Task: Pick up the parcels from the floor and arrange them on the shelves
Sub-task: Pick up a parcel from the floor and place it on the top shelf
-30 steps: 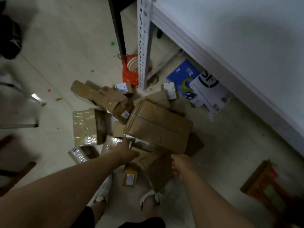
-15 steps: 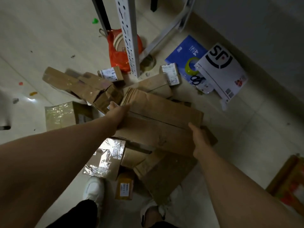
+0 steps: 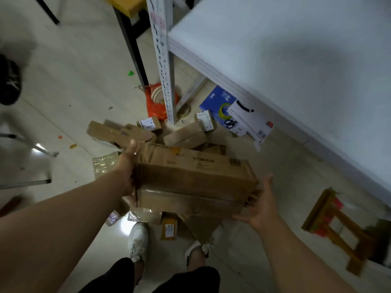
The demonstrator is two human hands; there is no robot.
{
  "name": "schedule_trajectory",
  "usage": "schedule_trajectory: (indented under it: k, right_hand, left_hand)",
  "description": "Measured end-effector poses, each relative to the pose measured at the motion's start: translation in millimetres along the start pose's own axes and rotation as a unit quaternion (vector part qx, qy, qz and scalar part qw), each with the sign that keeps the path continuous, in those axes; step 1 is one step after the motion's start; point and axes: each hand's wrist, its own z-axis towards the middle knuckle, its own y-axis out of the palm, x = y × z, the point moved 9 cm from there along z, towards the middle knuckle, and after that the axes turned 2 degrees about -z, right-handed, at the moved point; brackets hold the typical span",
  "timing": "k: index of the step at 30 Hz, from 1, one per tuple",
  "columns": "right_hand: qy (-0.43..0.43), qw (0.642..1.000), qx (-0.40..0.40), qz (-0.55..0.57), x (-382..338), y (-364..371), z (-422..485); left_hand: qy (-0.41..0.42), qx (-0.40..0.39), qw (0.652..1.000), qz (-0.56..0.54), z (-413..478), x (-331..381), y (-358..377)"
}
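The left hand [image 3: 127, 166] lies flat, fingers straight, against the left end of the large cardboard box [image 3: 194, 178]. The right hand [image 3: 259, 203] hooks its fingers under the lower right corner, thumb spread free. The box hangs between them above the heap of smaller parcels [image 3: 120, 134] on the floor [image 3: 74, 81], just off the front edge of the white shelf board [image 3: 296, 70]. Pressing inward evenly and keeping the box level should carry it over that edge, clear of the perforated post [image 3: 163, 70]. A white envelope [image 3: 249, 121], an orange bag [image 3: 156, 106] and a wooden stool [image 3: 334, 225] lie on the glossy tiles, so footing looks cluttered.
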Motion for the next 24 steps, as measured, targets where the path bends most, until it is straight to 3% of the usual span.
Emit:
schedule_trajectory:
  k: [3,10,15,19,24]
  right_hand:
    - [0.001,0.999,-0.026,-0.025,-8.0,0.2,-77.5]
    - [-0.088,0.986,-0.139,-0.036,-74.0,15.1,-250.1]
    - [-0.171,0.971,-0.164,-0.032,-138.6,42.9,-361.7]
    - [-0.282,0.947,-0.151,-0.042,-175.6,53.3,-434.9]
    - [-0.395,0.903,-0.166,-0.040,-192.7,55.3,-500.7]
  left_hand:
    - [-0.024,0.005,0.999,0.035,-71.9,19.4,-36.6]
    - [0.069,-0.203,0.976,-0.023,-230.7,95.7,-43.3]
    - [0.090,-0.252,0.960,-0.079,-315.7,149.1,-23.1]
    - [0.076,-0.381,0.921,-0.023,-385.0,171.1,-4.1]
    - [0.126,-0.408,0.902,0.060,-432.2,193.5,-6.2]
